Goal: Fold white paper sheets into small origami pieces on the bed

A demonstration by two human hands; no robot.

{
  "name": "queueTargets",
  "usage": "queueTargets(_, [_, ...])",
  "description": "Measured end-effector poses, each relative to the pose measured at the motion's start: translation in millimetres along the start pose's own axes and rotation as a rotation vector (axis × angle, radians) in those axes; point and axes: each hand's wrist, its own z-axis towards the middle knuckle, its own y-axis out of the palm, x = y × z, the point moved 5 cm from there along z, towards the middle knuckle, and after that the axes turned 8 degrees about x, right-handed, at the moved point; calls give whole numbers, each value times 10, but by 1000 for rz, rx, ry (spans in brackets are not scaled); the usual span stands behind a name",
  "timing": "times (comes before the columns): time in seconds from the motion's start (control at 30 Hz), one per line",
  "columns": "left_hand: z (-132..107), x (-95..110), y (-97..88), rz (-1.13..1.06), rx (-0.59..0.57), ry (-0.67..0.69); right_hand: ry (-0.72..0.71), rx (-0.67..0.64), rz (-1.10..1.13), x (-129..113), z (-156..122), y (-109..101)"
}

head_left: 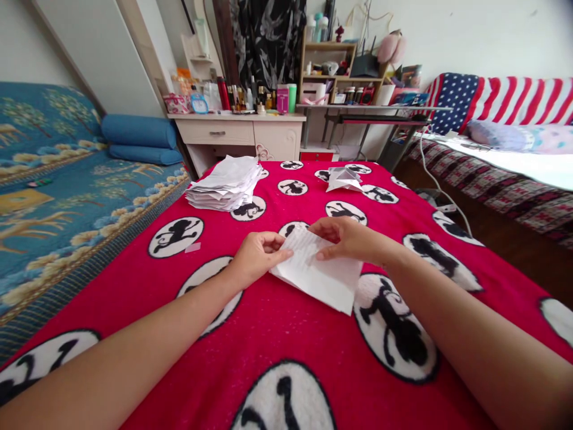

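In the middle of the head view, a folded white sheet of paper [331, 279] with faint lines of print lies tilted over the red cloth. My left hand [258, 255] pinches its left corner between thumb and curled fingers. On its upper part, my right hand [347, 242] grips the paper, thumb on top and fingers at the far edge. The underside of the paper is hidden. Beyond my left hand rises a stack of white papers [228, 179]. A folded paper shape [344, 179] stands farther back on the right.
The red cloth [277, 334] with monkey-patterned ovals covers the table. A small pale scrap [193, 247] lies left of my left hand. A blue-covered couch [85, 197] is on the left, a white dresser [237, 134] behind. A white cable [441, 185] hangs at the right.
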Motion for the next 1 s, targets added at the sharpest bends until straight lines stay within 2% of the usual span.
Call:
queueTargets(0.1, [43,2,-159,131,184,49,-112,307,-302,-17,4,-117])
queueTargets(0.17, [49,24,-235,261,248,117,-160,451,-464,-46,-32,-71])
queueTargets(0.2, [45,39,-259,334,268,158,-184,476,-538,-66,-52,-6])
queueTargets(0.33, [10,84,-290,640,305,267,-312,357,-909,-183,-123,336])
queueTargets(0.43, [7,99,-276,747,295,316,-382,412,-1132,-284,-174,400])
queueTargets(0.5, [20,101,-258,729,262,356,-386,371,-1152,-267,-170,418])
queueTargets(0.6, [36,93,-230,659,204,408,-308,233,-1029,-103,-116,442])
queueTargets(0.83, [11,119,-179,624,118,488,-161,332,-601,136,-12,281])
queueTargets(0.93, [-7,137,-167,653,63,536,-108,354,-596,149,-17,251])
queueTargets(1.0, [-23,155,-159,707,25,571,-153,336,-679,113,-38,285])
